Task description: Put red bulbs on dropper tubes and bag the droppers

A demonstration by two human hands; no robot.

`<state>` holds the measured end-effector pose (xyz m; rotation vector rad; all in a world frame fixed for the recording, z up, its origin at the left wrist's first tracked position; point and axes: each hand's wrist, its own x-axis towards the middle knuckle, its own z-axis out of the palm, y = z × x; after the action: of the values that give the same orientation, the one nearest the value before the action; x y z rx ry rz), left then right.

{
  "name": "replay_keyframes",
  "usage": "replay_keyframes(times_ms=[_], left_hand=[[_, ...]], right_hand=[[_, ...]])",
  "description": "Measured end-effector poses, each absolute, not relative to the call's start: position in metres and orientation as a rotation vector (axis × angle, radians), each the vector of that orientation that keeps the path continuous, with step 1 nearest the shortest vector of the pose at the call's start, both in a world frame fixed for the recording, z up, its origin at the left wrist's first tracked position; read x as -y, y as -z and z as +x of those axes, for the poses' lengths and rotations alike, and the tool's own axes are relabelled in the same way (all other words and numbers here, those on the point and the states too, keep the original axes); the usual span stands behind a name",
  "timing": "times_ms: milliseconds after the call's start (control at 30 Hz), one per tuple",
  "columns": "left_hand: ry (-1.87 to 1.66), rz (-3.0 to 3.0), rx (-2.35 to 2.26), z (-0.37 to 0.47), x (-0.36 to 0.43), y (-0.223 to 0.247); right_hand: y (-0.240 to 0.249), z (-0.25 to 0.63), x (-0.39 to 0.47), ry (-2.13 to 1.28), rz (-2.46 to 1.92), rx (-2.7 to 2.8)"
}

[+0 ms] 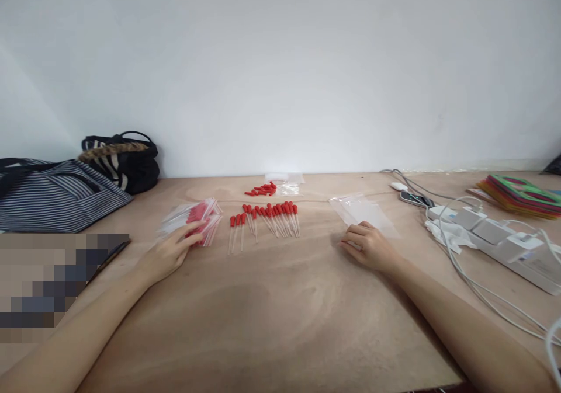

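My left hand (169, 253) lies on a pile of clear zip bags (217, 221) with red pieces inside, its fingers stretched out over the plastic. To the right of it, several glass droppers (287, 209) with red rubber bulbs are spread in a rough row, tubes toward me. Behind them sit loose red bulbs (263, 190) and a bunch of thin clear tubes (289, 190) on a clear bag. My right hand (366, 247) rests on the table by the near edge of flat clear zip bags (368, 213). Its fingers are loosely bent and apart, with nothing seen in them.
A white power strip (504, 238) with plugged-in chargers and trailing cables (464, 273) lies at the right. Behind it are a small dark device (416, 199) and stacked coloured sheets (521, 194). A striped bag (65, 194) and a black bag (135, 168) stand at the left.
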<state>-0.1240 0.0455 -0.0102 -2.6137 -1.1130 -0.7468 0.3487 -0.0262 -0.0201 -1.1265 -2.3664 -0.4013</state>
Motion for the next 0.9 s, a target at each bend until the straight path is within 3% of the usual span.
replay_keyframes(times_ms=[267,467,633,900], left_hand=[[0.682,-2.617,1.068,-0.119,-0.028,0.0],[0.966,-2.655,0.902,-0.078,-0.011,0.004],[1.013,-2.891,0.58,-0.024,0.003,0.01],[0.928,-3.11,0.503,0.026,0.0,0.01]], right_hand=[[0.02,0.349,0.027,0.428,-1.233,2.299],[0.027,0.36,0.017,0.647,-1.791,1.732],[0.036,0.361,0.004,0.392,-2.097,1.717],[0.042,0.365,-0.01,0.188,-2.119,1.594]])
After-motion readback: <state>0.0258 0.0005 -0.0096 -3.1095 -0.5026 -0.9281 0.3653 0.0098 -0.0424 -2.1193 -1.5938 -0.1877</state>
